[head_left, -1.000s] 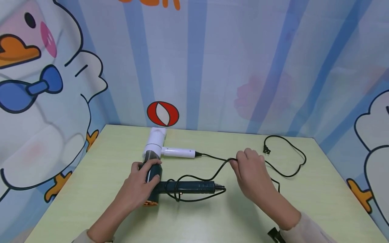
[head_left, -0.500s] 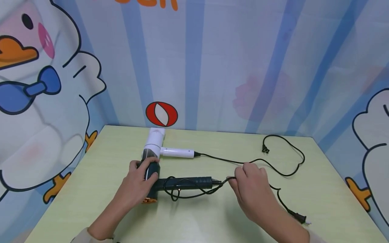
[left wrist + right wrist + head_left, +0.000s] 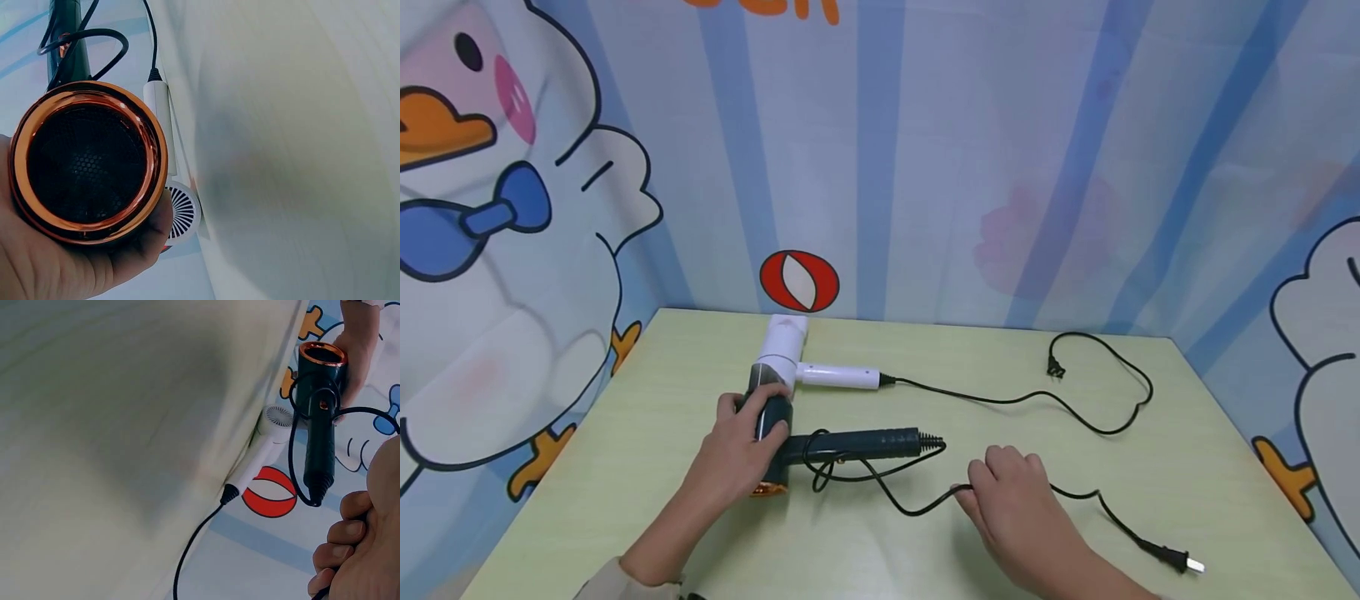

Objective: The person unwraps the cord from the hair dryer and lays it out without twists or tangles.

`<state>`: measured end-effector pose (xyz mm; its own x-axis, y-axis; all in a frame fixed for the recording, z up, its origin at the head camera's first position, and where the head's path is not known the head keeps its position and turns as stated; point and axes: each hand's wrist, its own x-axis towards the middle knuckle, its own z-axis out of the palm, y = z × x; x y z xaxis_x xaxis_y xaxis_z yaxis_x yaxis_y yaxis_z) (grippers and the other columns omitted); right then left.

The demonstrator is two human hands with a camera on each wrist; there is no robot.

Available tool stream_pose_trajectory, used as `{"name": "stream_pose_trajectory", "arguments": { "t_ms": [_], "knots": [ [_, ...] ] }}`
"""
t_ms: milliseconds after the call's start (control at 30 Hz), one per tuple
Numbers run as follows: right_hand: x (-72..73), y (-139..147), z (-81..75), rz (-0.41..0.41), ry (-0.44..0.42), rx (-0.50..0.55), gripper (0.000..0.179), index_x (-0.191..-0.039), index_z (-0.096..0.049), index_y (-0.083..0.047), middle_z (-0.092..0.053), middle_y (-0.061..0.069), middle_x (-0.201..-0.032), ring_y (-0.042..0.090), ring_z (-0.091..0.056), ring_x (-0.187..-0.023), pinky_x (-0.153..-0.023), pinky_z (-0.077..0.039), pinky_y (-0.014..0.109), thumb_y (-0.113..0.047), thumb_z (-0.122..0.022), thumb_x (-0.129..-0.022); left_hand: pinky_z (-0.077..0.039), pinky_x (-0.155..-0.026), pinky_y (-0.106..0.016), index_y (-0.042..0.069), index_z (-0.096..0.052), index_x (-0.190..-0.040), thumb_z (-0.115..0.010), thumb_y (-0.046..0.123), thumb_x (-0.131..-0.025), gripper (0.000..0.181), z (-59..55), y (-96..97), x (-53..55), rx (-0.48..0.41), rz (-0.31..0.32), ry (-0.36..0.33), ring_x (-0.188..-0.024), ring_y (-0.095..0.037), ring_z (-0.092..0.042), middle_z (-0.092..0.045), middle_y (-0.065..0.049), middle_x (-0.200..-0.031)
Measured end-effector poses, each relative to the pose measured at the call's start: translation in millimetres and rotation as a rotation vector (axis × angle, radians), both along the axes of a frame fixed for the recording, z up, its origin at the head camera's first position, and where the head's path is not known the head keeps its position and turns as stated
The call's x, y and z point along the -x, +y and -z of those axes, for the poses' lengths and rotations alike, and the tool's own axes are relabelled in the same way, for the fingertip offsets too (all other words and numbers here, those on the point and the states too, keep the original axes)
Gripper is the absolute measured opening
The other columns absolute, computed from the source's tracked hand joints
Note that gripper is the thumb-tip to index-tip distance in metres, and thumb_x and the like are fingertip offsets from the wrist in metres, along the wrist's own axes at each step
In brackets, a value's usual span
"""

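Observation:
A dark green hair dryer with a copper-coloured rear rim lies before me in the head view, handle pointing right. My left hand grips its barrel, thumb on the near side. The dryer's black cord loops round the handle, then runs to my right hand. Curled fingers of that hand hold the cord, hiding the stretch inside the fist. Beyond the hand the cord continues to a two-pin plug at the right. The right wrist view shows the looped handle and the curled fingers.
A white hair dryer lies behind the dark one, its head close to the dark dryer's nozzle. Its cord curves right to a plug. The pale table meets a printed cloth backdrop at its back edge.
My right hand has moved down toward the near side, drawing the cord from above the handle to below it. The dark dryer's plug has come into view at the right. The left hand keeps its grip.

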<state>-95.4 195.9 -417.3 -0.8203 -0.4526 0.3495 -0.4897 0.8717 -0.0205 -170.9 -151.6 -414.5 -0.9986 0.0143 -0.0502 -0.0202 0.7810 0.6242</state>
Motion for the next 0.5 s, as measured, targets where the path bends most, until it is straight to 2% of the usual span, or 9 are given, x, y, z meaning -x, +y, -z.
{"name": "stream_pose_trajectory", "arguments": {
  "t_ms": [300,500],
  "knots": [
    [1.6,1,12.9,0.017,-0.041,-0.02,0.035,-0.074,-0.042,-0.02,-0.028,-0.008,-0.072,0.011,-0.026,-0.067,-0.067,-0.022,0.03,-0.031,-0.065,-0.098,-0.054,-0.066,-0.039,0.036,-0.043,-0.145,-0.05,0.037,-0.1,0.046,-1.7,0.7,-1.0,-0.002,0.004,0.014,-0.096,-0.043,-0.06,-0.025,-0.025,-0.149],
    [8.0,1,19.4,0.079,-0.165,-0.049,0.034,-0.077,-0.046,-0.019,-0.032,-0.005,-0.073,0.015,-0.03,-0.069,-0.069,-0.024,0.033,-0.036,-0.059,-0.102,-0.054,-0.066,-0.039,0.037,-0.043,-0.145,-0.05,0.037,-0.1,0.046,-2.8,1.7,-1.9,-0.009,0.002,0.018,-0.096,-0.044,-0.06,-0.025,-0.025,-0.15]
  ]
}}
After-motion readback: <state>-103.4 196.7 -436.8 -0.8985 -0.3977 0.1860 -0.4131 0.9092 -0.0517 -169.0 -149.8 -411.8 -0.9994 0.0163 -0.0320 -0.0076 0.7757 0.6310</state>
